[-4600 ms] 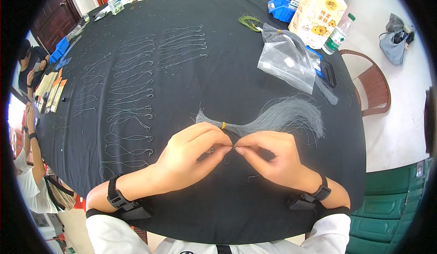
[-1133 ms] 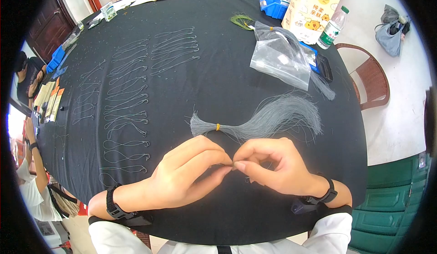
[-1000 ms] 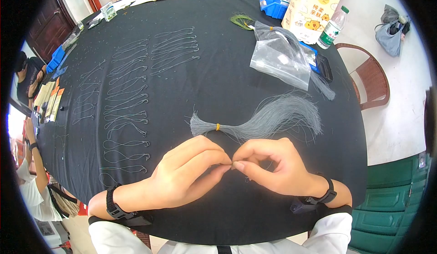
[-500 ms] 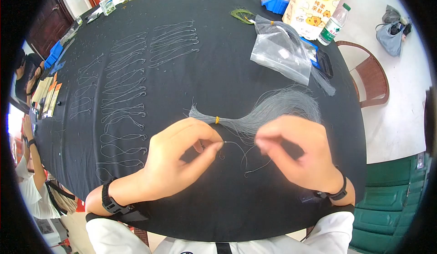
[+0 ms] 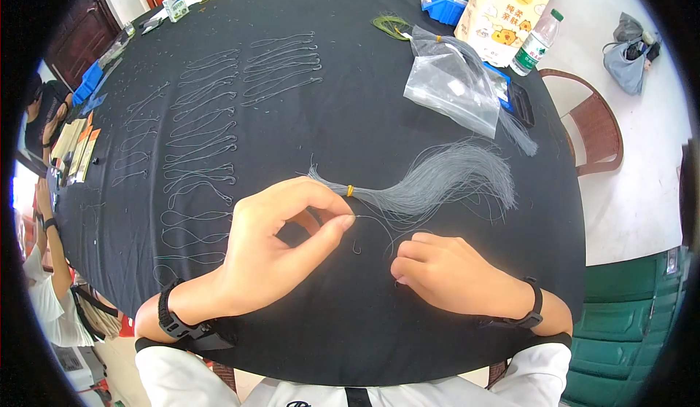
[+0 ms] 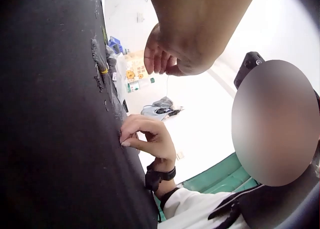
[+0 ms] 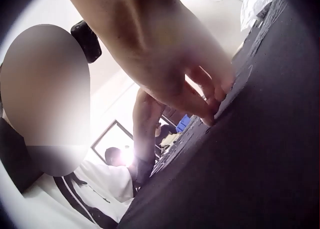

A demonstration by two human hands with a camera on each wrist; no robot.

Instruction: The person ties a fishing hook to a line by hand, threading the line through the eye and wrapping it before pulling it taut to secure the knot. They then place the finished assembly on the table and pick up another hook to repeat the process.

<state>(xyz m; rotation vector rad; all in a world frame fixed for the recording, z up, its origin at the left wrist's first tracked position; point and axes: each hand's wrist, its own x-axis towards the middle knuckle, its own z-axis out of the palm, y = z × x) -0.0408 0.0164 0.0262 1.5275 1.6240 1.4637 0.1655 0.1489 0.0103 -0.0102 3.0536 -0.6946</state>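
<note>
My left hand (image 5: 281, 239) pinches a thin grey fishing line (image 5: 379, 222) between thumb and forefinger, raised over the black cloth. Below those fingertips a small fish hook (image 5: 356, 248) shows. The line curves down from the left fingertips towards my right hand (image 5: 456, 272). That hand is low at the cloth, its fingers curled and the tips pinching a small dark hook end (image 5: 398, 284), mostly hidden. Just beyond both hands lies a bundle of grey line (image 5: 452, 177), tied with a yellow band (image 5: 350, 190). In the right wrist view the right fingertips (image 7: 210, 120) are at the cloth.
Looped lines (image 5: 200, 155) with hooks lie in rows on the left. At the back right are a plastic bag (image 5: 452, 94), a tissue pack (image 5: 503, 17), a bottle (image 5: 537, 42) and a blue bin (image 5: 442, 5). Other people sit at the left edge.
The hands were together at the fingertips, then drew apart, with line stretching between them. My right hand then came down and towards me, to where a hook end lay; the left stayed pinched.
</note>
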